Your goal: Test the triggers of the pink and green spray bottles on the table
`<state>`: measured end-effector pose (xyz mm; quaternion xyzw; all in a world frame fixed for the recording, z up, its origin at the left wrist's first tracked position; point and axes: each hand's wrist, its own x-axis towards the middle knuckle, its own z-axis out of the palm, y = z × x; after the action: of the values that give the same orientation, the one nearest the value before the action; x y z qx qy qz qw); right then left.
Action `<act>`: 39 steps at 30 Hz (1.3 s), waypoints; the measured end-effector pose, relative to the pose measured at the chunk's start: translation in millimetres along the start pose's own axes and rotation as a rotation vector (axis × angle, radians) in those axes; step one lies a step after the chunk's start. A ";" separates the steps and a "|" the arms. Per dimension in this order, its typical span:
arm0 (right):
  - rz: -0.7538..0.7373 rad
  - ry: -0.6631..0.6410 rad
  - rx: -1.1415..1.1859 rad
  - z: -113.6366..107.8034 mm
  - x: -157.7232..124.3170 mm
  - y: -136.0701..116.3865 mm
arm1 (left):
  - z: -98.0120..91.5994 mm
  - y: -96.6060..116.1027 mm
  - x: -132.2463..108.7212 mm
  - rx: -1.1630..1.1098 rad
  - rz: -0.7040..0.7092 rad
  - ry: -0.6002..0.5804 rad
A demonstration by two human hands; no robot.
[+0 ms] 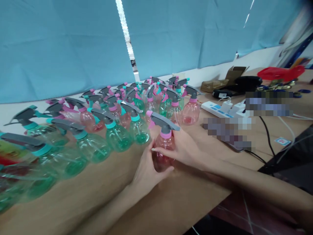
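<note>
A pink spray bottle (163, 143) with a grey trigger head and pink collar stands on the wooden table (102, 195). Both my hands wrap round its body. My left hand (146, 171) cups it from the left and below, thumb across the front. My right hand (182, 148) grips it from the right, fingers curled over the shoulder of the bottle. Behind and to the left stand several green and pink spray bottles (114, 133) in rows.
A white power strip (221, 109) with plugs and cables lies to the right. Further back are a black object (241, 83), a small cardboard box (215, 85) and a red item (281, 73). A blue curtain (73, 45) hangs behind. The table's front edge runs at lower right.
</note>
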<state>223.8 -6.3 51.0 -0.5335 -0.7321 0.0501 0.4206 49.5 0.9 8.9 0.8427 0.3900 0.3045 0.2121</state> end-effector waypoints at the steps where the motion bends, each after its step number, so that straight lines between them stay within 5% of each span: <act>1: -0.010 -0.012 -0.008 -1.2 -1.3 -1.1 | 4.0 2.0 3.3 -0.050 0.005 0.022; 7: 0.019 -0.141 0.023 -15.2 -5.1 -1.4 | 17.3 8.0 13.8 -0.240 0.022 0.064; 14: 0.054 -0.287 0.468 -44.8 21.9 -8.3 | 14.7 5.4 18.1 -0.087 0.102 0.023; 23: 0.018 -0.297 0.836 -18.2 27.0 -11.6 | 12.5 5.2 12.8 -0.268 0.074 -0.100; 31: -0.097 -0.303 0.654 -25.1 29.8 -26.2 | -18.2 -13.5 -8.2 0.058 0.148 -0.195; 39: -0.035 -0.348 0.624 -20.2 34.8 -27.0 | -39.1 -45.6 -34.2 0.418 0.155 -0.200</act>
<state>214.7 3.3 97.6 -0.3503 -0.7512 0.3541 0.4332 -18.6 6.4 -1.8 0.9216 0.3558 0.1477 0.0464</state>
